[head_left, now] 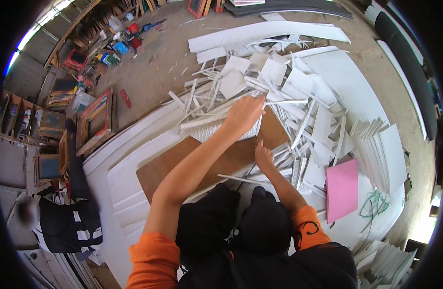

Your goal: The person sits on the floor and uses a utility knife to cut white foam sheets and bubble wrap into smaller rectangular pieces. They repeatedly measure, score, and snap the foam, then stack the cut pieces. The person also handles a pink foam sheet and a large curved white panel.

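Note:
A white sheet with a bumpy surface point(208, 131) lies on a brown board point(202, 159) in front of me. My left hand point(246, 114) reaches over the sheet and presses down at its far right part, fingers curled and their tips hidden. Nearer to me, my right hand point(264, 158) is closed, just beyond the sheet's near right corner. A thin dark tip shows above this fist, close to the sheet's edge; the kind of tool cannot be made out. Right beside my left hand, a narrow white strip point(291, 101) points to the right.
White offcuts point(274, 70) pile up beyond and right of the board. Stacked white sheets point(375, 154) and a pink slab point(341, 189) are at right. Another person point(67, 216) is at the left. Wooden frames point(97, 120) and paint containers point(120, 47) stand on the floor.

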{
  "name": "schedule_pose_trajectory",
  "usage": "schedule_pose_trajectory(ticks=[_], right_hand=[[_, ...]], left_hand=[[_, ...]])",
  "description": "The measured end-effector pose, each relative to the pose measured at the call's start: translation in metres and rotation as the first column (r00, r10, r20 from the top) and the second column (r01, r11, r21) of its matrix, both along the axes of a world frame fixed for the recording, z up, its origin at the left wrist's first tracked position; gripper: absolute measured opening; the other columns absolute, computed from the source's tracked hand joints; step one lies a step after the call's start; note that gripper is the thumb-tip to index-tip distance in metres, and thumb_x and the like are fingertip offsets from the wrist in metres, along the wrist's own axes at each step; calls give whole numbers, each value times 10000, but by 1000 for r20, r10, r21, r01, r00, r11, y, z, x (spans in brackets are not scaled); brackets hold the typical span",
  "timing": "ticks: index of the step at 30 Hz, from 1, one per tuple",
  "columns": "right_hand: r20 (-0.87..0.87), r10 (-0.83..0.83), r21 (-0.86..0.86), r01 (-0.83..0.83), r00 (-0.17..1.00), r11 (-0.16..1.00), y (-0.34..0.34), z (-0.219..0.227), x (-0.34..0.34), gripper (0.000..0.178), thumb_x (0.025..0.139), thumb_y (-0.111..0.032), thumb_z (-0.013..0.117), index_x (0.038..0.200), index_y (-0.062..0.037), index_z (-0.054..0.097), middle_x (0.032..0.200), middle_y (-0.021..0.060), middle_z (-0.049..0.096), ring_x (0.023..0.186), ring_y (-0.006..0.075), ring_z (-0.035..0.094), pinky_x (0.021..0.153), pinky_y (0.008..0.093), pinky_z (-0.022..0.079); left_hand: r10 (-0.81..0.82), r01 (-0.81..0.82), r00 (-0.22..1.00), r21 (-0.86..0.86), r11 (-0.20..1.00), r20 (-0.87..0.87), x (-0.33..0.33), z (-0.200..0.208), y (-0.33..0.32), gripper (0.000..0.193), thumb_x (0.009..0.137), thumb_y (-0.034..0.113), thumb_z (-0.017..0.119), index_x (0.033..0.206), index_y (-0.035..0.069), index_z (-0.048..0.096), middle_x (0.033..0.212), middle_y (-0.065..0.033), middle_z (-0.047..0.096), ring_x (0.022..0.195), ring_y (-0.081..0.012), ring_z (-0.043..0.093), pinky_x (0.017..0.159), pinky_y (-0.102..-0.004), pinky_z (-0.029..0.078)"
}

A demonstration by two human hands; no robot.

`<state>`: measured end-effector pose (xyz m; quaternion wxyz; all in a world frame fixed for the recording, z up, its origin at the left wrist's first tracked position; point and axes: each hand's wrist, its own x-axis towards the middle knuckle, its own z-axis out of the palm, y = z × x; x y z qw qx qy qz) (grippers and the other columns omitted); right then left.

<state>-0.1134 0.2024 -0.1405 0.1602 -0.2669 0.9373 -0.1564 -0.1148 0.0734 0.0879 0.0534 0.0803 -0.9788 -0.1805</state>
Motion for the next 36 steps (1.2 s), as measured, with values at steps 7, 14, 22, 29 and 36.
schedule_pose_trajectory(ticks=[7,14,22,29,36], right_hand=[[-218,102,65,-90,971,994,31,1,23,172,854,-234,417,841,-68,373,543,120,576,533,297,599,457,394,482],[-251,161,81,-145,955,986,54,11,43,169,845,-223,417,857,-59,376,553,122,581,529,289,600,439,395,470],[299,79,-285,10,951,958,81,9,-1,271,837,-258,400,901,3,434,629,196,580,561,319,592,526,401,465],[648,102,-687,522,755,506,66,163,-72,295,906,-291,307,993,-17,375,858,118,529,566,204,552,514,312,485],[612,19,-769,590,790,248,35,274,-118,262,882,-235,358,962,-9,462,745,81,523,494,171,521,392,252,386]], left_hand=[[37,-36,999,-31,999,6,-9,-1,-7,331,704,231,627,956,33,548,775,-185,585,789,-327,571,647,-408,457],[-46,46,999,-67,997,6,-9,-8,-5,422,664,298,655,988,50,548,798,-169,589,816,-331,565,685,-414,445],[-70,42,982,-160,986,-176,9,8,-5,578,688,534,558,963,25,548,742,-204,583,741,-342,574,652,-396,458],[409,-293,699,287,912,-586,53,63,-45,539,751,444,555,897,-74,561,719,-284,555,737,-395,558,628,-404,437],[605,-289,469,536,793,-643,80,85,-28,512,794,421,514,884,-81,553,660,-257,552,676,-380,553,630,-394,415]])
